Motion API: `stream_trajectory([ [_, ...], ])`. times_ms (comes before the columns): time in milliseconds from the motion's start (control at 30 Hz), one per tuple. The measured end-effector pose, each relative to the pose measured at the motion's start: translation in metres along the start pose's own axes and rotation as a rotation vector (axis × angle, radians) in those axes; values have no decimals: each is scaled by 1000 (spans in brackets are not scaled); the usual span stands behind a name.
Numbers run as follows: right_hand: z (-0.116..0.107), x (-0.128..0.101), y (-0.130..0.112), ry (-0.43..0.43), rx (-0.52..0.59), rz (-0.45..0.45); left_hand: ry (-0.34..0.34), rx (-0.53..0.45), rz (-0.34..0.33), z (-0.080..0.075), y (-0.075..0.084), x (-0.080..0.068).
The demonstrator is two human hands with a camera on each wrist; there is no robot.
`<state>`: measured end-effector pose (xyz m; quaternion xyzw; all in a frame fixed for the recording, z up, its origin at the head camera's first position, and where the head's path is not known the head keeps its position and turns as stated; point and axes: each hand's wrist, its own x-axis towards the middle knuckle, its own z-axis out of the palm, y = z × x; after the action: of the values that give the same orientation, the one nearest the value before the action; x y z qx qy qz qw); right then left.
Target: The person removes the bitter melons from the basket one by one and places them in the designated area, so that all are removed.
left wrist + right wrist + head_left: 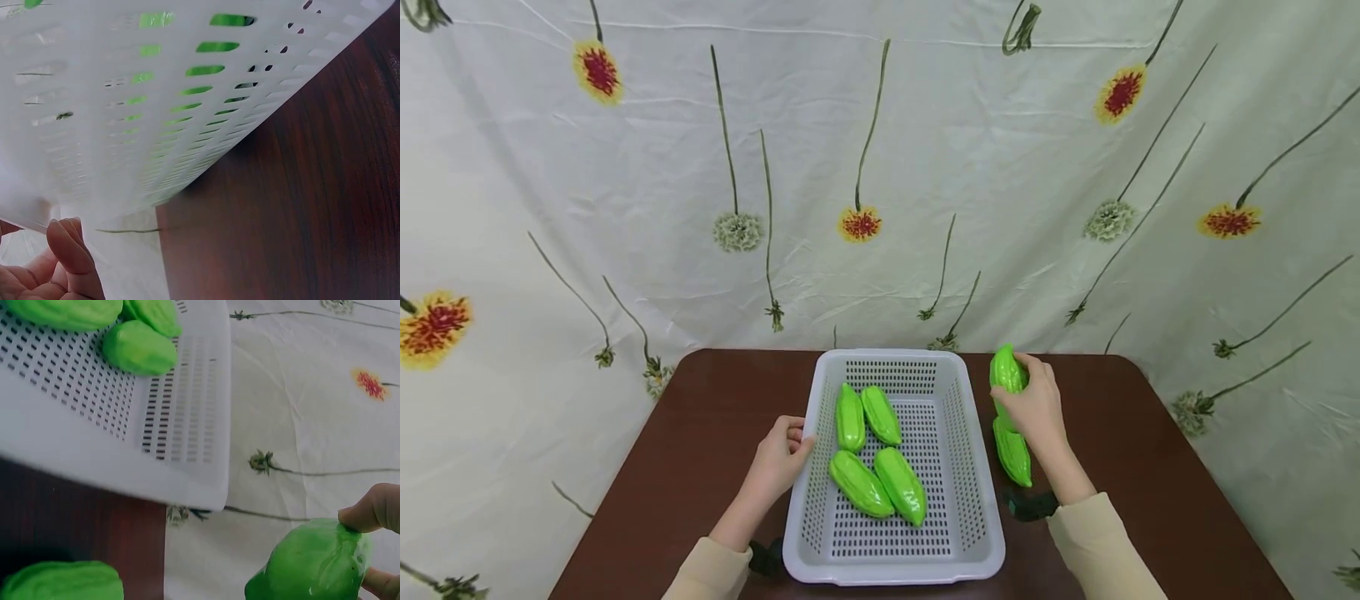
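A light grey plastic basket (943, 467) with slotted walls holds several glossy green ridged gourds (901, 486). My left hand (781, 457) pinches the basket's left rim between thumb and fingers, seen low in the left wrist view beside the slotted wall (119, 144). To the right of the basket, my right hand (1036, 402) grips a green gourd (1006, 371) by its sides. In the right wrist view that gourd (315, 562) sits between thumb and finger. Just nearer to me, another green gourd (1013, 454) lies on the table; whether the two touch I cannot tell.
The dark brown wooden table (700, 450) has rounded far corners. Behind its far edge hangs a pale cloth (820, 275) printed with flowers and stems. Dark bands (1032, 505) circle both wrists near the basket's sides.
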<state>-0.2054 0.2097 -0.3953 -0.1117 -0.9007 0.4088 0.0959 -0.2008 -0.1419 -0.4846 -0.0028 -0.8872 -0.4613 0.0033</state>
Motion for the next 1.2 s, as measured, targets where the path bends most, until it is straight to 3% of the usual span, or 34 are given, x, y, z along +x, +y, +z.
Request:
stream_trajectory([
  [533,-24,4,52,-22,-8,86,4,2,-8,-4,1,0],
  [933,-10,6,99,-67,-29,113,-3,-9,-10,-1,2,0],
  [1200,0,5,115,-91,-50,120,1,-13,-21,0,3,-1],
])
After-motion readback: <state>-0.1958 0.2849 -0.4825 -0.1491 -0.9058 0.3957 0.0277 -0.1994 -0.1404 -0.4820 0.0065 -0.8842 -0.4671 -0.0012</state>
